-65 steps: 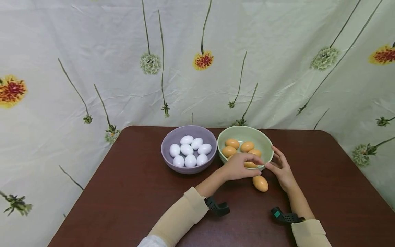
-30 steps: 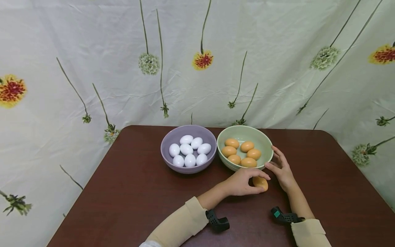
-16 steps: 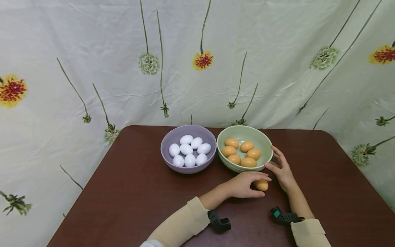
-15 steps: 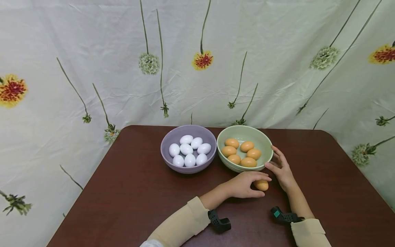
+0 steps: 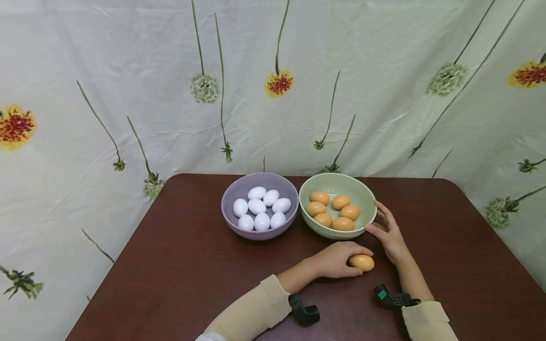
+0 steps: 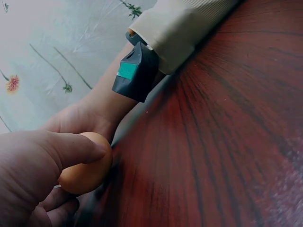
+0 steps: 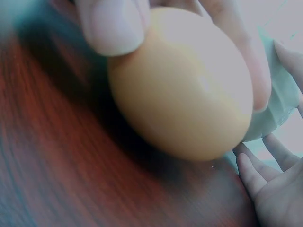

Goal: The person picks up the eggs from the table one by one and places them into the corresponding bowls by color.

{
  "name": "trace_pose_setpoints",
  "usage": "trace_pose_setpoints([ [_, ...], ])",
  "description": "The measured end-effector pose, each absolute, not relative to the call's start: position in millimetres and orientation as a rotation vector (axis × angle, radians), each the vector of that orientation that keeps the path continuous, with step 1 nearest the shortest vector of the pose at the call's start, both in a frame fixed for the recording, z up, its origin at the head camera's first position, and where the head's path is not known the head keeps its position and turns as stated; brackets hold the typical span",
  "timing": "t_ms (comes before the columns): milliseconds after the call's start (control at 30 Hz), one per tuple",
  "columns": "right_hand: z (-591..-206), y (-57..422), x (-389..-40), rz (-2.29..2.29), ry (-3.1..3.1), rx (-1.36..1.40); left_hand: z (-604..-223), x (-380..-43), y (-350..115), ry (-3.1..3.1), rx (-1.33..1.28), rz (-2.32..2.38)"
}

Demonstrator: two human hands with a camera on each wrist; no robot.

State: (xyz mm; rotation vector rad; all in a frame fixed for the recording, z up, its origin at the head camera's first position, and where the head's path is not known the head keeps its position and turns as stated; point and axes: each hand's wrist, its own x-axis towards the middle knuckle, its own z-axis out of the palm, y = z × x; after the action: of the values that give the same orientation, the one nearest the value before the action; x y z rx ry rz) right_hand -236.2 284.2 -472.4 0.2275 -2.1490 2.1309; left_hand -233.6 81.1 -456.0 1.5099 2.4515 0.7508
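My left hand (image 5: 338, 260) pinches a brown egg (image 5: 362, 263) between thumb and fingers, low over the table in front of the green bowl (image 5: 337, 178). In the left wrist view the thumb lies across the egg (image 6: 87, 176); close up in the right wrist view, the egg (image 7: 182, 90) has a thumb on one side and fingers on the other. My right hand (image 5: 390, 239) rests its fairly straight fingers and thumb against the outer right side of the green bowl. Several brown eggs (image 5: 343, 224) lie inside that bowl, spaced around its bottom.
A purple bowl (image 5: 228, 201) holding several white eggs (image 5: 257, 206) stands left of the green bowl, rims nearly meeting. Both sit near the far edge of the dark red-brown table (image 5: 179, 274). A flower-patterned cloth (image 5: 264, 128) hangs behind. Each wrist wears a black strap (image 5: 304, 311).
My left hand has come down from over the green bowl to the egg in front, loosened, then gripped it. The egg has shifted slightly towards me and turned. My right hand has stayed put.
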Motion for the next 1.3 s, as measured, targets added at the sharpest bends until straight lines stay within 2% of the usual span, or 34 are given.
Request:
trace_pose_setpoints([
  [633, -474, 284, -236, 2.158, -2.122, 0.233, -458, -231, 78, 2.461, 1.512, 0.807],
  [1300, -472, 283, -235, 2.148, -2.138, 0.235, -426, -232, 70, 2.378, 1.533, 0.99],
])
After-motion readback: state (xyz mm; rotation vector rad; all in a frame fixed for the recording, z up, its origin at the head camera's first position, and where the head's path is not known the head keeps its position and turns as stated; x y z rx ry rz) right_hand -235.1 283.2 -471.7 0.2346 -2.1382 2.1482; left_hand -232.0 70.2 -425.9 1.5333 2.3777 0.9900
